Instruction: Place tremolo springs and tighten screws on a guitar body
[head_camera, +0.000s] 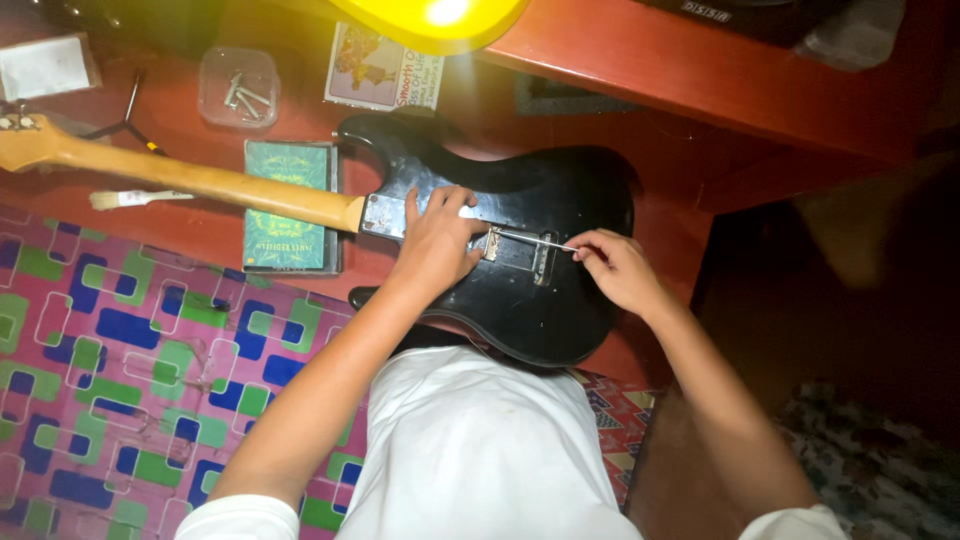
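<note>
Across the black glossy electric guitar body, a thin silver metal rod is pinched closed by the right hand, axis 9-to-3 o'clock; the left hand, at 9 o'clock, is pressed flat, fingers spread, holding nothing.

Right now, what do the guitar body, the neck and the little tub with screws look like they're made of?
Guitar body: glossy black lacquer with bright highlights; what lies beneath, probably wood, is hidden. Neck: amber wood, smooth and likely varnished, with an even honey tone. Tub: clear plastic, since the red surface shows through its walls; the screws inside look like grey metal.
</note>
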